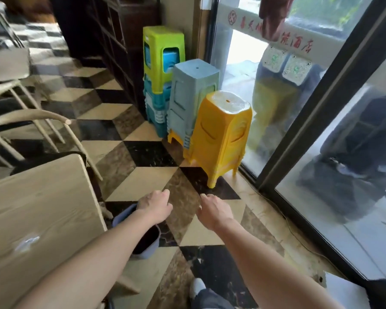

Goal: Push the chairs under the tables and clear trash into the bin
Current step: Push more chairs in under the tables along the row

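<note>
A small grey-blue bin (148,246) with a dark inside stands on the floor beside the wooden table (38,210). My left hand (155,202) hangs just above the bin's far rim, fingers curled loosely, nothing visible in it. My right hand (213,210) reaches forward over the tiled floor to the right of the bin, fingers bent down, holding nothing. A light wooden chair (31,121) with a curved backrest stands at the table's far end. Another chair (7,79) sits further back on the left.
Stacks of plastic stools line the wall ahead: yellow (223,139), grey-blue (192,94), green over teal (161,56). A glass sliding door with a black frame (310,112) runs along the right. A dark wooden cabinet (112,41) stands behind. My shoe (197,286) shows below.
</note>
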{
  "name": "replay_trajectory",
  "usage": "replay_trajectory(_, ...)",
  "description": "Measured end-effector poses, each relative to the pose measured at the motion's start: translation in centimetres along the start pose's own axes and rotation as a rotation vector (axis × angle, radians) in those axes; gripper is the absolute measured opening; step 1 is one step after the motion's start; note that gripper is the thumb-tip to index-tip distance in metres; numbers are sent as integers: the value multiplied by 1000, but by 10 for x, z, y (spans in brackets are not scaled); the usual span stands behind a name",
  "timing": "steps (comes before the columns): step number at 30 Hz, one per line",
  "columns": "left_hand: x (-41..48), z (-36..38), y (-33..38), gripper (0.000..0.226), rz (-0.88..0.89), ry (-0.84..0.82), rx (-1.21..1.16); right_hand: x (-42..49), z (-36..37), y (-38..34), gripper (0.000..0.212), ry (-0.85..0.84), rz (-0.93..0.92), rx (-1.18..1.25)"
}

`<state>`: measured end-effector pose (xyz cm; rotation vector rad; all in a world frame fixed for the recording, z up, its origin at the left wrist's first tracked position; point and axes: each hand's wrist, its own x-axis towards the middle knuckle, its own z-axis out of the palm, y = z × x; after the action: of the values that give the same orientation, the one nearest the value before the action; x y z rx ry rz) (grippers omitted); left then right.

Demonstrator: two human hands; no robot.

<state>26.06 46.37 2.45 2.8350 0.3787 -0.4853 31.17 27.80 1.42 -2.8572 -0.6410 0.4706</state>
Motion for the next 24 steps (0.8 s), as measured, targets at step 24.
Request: replay_trajectory(24,432,-191,-207,15,-395,182,-246,552,-140,-163,20,-32,-397,-160)
